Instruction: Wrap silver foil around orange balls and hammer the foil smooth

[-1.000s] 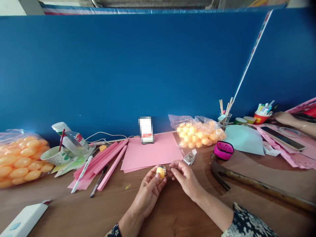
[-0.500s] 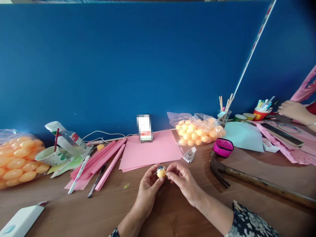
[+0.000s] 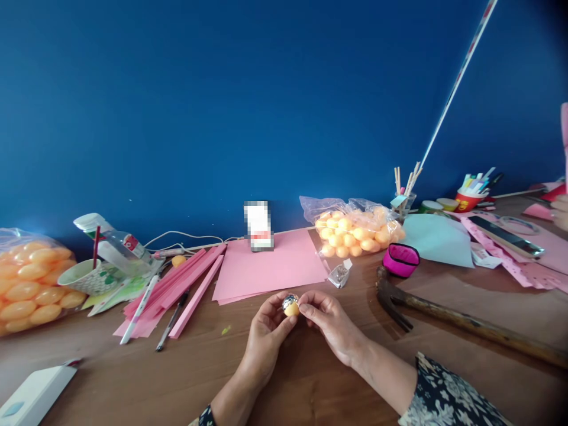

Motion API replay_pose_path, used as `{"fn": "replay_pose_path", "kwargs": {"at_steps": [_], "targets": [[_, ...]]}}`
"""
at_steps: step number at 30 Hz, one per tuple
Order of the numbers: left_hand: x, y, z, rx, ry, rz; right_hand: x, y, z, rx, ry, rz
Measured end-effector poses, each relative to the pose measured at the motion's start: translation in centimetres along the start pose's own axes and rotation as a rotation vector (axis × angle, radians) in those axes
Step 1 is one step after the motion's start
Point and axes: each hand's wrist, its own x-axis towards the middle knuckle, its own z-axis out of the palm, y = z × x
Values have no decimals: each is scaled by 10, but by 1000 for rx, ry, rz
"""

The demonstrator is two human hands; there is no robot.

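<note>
Between the thumb and fingers of my left hand (image 3: 267,331) is a small yellow-orange ball (image 3: 291,309). Shiny silver pieces, like thumbtack heads, cover its upper part. My right hand (image 3: 329,325) is closed in a pinch, its fingertips at the ball's right side; whatever is between them is too small to make out. Just beyond my hands stands a small open carton (image 3: 339,274) with shiny bits inside. Pink paper sheets (image 3: 266,269) lie behind the ball.
A hammer (image 3: 465,322) and a magenta pouch (image 3: 402,260) lie at right. Bags of orange balls (image 3: 355,234) stand at the back and far left. Pink strips (image 3: 177,290), pens and a paper cup (image 3: 86,278) are at left. A co-worker's hand (image 3: 560,210) shows at the right edge.
My right fingertips have moved in against the ball, from slightly apart. The ball has turned a little in my left hand. The co-worker's hand has shifted toward the right edge.
</note>
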Motion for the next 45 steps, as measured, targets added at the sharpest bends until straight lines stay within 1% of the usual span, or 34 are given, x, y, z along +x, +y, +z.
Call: {"fn": "replay_pose_path", "kwargs": {"at_steps": [10, 14, 24, 45], "targets": [[1, -3, -1, 31, -31, 50, -2, 1, 1, 20, -20, 50], [1, -4, -2, 35, -30, 55, -2, 1, 1, 6, -31, 43], [2, -5, -1, 26, -4, 78, -2, 3, 1, -70, -9, 26], [1, -3, -1, 57, 11, 66, -3, 2, 1, -81, -1, 48]]}}
